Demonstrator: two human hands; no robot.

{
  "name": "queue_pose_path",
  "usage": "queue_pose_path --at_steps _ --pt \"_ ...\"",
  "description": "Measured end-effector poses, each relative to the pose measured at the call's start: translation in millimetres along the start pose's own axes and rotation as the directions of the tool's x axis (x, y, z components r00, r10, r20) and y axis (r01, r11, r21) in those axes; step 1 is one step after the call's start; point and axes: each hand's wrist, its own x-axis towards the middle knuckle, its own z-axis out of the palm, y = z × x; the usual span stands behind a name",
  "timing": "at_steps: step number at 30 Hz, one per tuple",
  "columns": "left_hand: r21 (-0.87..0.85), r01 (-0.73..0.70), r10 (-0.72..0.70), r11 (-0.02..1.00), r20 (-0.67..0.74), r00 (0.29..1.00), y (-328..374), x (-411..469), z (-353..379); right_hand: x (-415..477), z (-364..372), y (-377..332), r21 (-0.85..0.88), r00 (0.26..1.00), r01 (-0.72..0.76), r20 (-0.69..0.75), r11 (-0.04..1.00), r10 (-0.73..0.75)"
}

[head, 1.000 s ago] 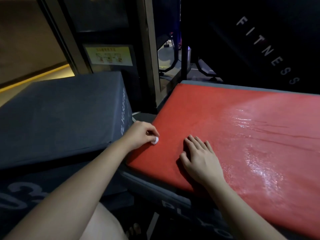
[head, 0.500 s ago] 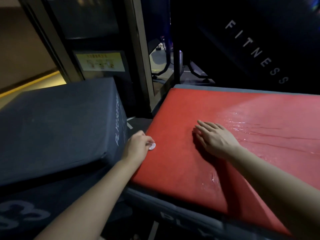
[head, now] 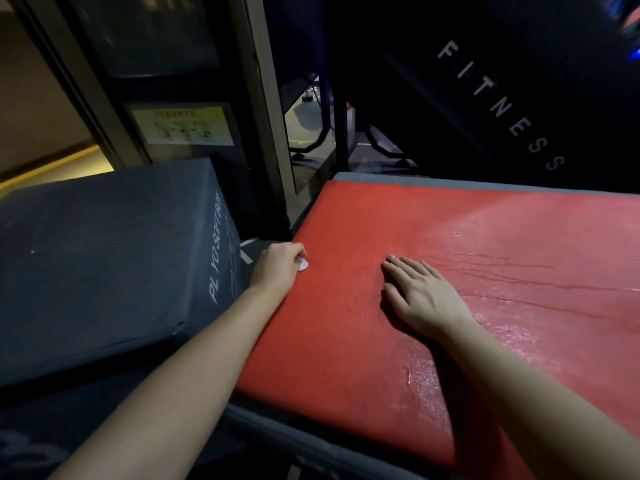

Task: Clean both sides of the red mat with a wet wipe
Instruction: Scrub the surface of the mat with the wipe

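The red mat [head: 450, 237] lies flat on a grey padded box and fills the right half of the view. Its right part shines wet; the left part looks dull. My left hand [head: 277, 268] sits at the mat's left edge with curled fingers gripping a small balled white wet wipe [head: 303, 265], which touches the mat. My right hand [head: 419, 294] rests flat on the mat, fingers straight and pointing to the far left, about a hand's width right of the wipe.
A dark grey soft box [head: 104, 258] with white lettering stands close on the left, tilted. The grey box [head: 311, 448] under the mat shows along the near edge. A dark frame post [head: 266, 133] and a wall with FITNESS lettering [head: 502, 109] rise behind.
My left hand with the wipe slid farther away along the mat's left edge. My right hand moved from the near edge toward the mat's middle, still flat.
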Motion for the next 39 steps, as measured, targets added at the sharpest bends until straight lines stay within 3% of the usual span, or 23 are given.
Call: queue_pose_path --at_steps 6,9,17,24,28,30,34,39 --pt "-0.092 -0.12 0.122 0.988 0.012 0.992 -20 -26 -4 3 5 4 0.025 1.0 0.013 -0.027 1.0 -0.012" --pt "-0.004 -0.156 0.156 0.988 0.016 0.988 -20 -8 2 4 7 4 0.027 0.999 0.021 -0.038 0.999 -0.02" --pt "0.041 0.033 -0.035 0.999 0.066 0.997 17 57 23 6 7 8 0.028 1.0 0.006 -0.024 1.0 -0.006" --pt "-0.002 -0.045 0.045 0.999 0.073 0.996 -7 51 25 14 3 10 0.026 0.995 -0.053 0.085 0.998 0.051" --pt "0.144 -0.08 0.059 0.986 0.146 0.988 8 71 21 39 -23 19 -0.113 0.999 -0.002 -0.045 0.994 -0.003" --pt "0.171 -0.111 0.086 0.979 0.145 0.986 11 84 25 50 -21 25 -0.166 0.998 0.045 -0.032 0.985 -0.051" --pt "0.199 -0.103 0.09 0.975 0.074 0.993 18 96 36 54 3 34 -0.036 1.0 -0.019 -0.022 0.999 0.018" --pt "0.144 -0.097 0.084 0.985 0.097 0.992 -1 99 32 59 6 38 -0.02 1.0 0.021 -0.015 1.0 -0.021"
